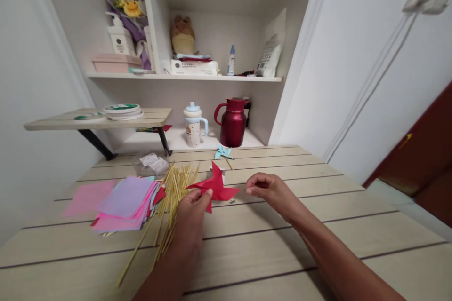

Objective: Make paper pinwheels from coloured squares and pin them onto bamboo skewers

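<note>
The red paper pinwheel (215, 186) is taken as the landmark. It is held just above the bench (268, 254), near the bench's middle.

Nearest the camera, the left hand (192, 214) is positioned directly below the pinwheel. Its fingers (206, 194) are closed in a pinch on the lower left blade; the thumb tip is seen pressed against the red paper. The right hand (270, 190) is placed just right of the pinwheel, apart from it. Its fingers are drawn together at the tips as if a small part is pinched; whether anything is held there cannot be told.

A small pale item (231, 201) lies on the bench just below the pinwheel's right blade; its nature cannot be determined.

To the left of the pinwheel, a loose bundle of bamboo sticks (169, 197) is spread on the bench, and further left a stack of coloured paper squares (123, 202) is laid.

Beyond the pinwheel, a finished light blue pinwheel (223, 152) rests on the bench. Further back, a red jug (233, 122) and a speckled cup (193, 127) stand on the lower shelf.

The step in hand is judged to be assembly of the folded pinwheel: the blades are formed, but no stick is fitted. The next move is judged to require the blade tips to be kept gathered at the centre by the left hand while fastening is done by the right hand.
</note>
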Demonstrator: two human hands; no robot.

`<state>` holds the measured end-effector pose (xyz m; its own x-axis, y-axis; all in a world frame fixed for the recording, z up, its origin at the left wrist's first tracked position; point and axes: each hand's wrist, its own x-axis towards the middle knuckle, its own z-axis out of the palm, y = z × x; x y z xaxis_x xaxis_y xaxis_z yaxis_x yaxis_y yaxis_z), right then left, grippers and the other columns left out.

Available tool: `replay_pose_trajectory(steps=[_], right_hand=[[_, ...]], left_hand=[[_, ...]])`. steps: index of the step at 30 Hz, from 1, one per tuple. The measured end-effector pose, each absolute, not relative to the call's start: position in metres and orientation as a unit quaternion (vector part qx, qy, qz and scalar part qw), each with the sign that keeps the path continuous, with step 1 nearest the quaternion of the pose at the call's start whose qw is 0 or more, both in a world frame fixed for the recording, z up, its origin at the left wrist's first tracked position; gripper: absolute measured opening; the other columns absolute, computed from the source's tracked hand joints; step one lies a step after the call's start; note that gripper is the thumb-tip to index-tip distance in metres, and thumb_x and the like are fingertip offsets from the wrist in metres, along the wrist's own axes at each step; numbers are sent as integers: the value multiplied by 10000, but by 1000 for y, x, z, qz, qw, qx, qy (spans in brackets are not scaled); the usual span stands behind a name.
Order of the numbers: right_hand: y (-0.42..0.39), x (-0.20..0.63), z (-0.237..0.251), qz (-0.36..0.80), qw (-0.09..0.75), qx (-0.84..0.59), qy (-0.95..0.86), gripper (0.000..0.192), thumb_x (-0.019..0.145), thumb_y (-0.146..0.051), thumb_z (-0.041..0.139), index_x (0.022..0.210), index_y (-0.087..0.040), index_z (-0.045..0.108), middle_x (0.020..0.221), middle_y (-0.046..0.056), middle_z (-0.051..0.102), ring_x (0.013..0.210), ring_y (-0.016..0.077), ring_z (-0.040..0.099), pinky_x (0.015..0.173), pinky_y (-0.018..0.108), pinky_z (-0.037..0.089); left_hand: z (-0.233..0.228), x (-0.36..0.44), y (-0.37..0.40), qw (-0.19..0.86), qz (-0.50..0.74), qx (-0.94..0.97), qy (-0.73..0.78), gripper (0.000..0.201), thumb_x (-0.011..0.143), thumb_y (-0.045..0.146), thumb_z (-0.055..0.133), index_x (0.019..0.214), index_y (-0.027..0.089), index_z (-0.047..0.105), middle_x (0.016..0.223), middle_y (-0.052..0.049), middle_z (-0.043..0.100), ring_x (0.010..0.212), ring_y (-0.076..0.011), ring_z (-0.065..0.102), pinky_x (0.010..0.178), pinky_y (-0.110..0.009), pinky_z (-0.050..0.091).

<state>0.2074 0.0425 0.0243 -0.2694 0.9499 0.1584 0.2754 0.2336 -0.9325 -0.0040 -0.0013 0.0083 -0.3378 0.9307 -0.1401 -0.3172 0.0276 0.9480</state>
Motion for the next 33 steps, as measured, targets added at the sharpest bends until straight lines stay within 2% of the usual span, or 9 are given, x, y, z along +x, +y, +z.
replay_pose_trajectory(steps=[3, 10, 17, 22, 24, 33], right_hand=[[34, 199, 32, 413, 443, -441, -663, 154, 738, -354, 735, 738, -207, 690, 775, 23, 655, 750, 191, 576, 701, 303, 439], [16, 181, 40, 376, 473, -420, -677, 125, 775, -330, 722, 701, -230, 714, 808, 37, 654, 789, 216, 589, 743, 327, 451], [10, 172, 36, 334, 486, -424, -687, 106, 762, -352, 746, 708, -261, 748, 891, 39, 552, 894, 231, 563, 883, 367, 448], [8, 168, 33, 313, 510, -423, -680, 103, 767, -337, 754, 690, -268, 753, 1187, 66, 520, 1220, 285, 467, 1057, 412, 362], [7, 168, 33, 312, 512, -424, -679, 104, 771, -338, 752, 689, -274, 752, 1260, 61, 501, 1283, 288, 424, 1087, 421, 336], [4, 162, 30, 342, 498, -401, -689, 74, 777, -282, 751, 703, -275, 749, 1253, 57, 577, 1335, 295, 396, 1065, 426, 365]], left_hand=[[10, -1, -2, 475, 634, 308, 527, 261, 584, 363, 807, 725, 160, 722, 676, -13, 710, 617, -158, 613, 630, -264, 449], [18, 5, -9, 445, 627, 363, 527, 178, 620, 345, 775, 630, 181, 708, 584, 21, 629, 571, -141, 544, 576, -237, 394], [21, 9, -12, 420, 629, 374, 537, 101, 663, 312, 737, 648, 213, 723, 529, 44, 571, 533, -138, 507, 546, -240, 361], [15, 8, -11, 390, 625, 401, 545, 133, 686, 331, 735, 752, 217, 751, 600, 19, 624, 619, -170, 572, 578, -253, 384], [12, 8, -10, 381, 622, 410, 547, 146, 698, 334, 728, 773, 212, 751, 658, 1, 661, 680, -187, 605, 607, -259, 404], [10, 11, -9, 396, 637, 397, 528, 218, 691, 334, 751, 865, 203, 742, 833, -53, 758, 811, -232, 681, 734, -304, 487]])
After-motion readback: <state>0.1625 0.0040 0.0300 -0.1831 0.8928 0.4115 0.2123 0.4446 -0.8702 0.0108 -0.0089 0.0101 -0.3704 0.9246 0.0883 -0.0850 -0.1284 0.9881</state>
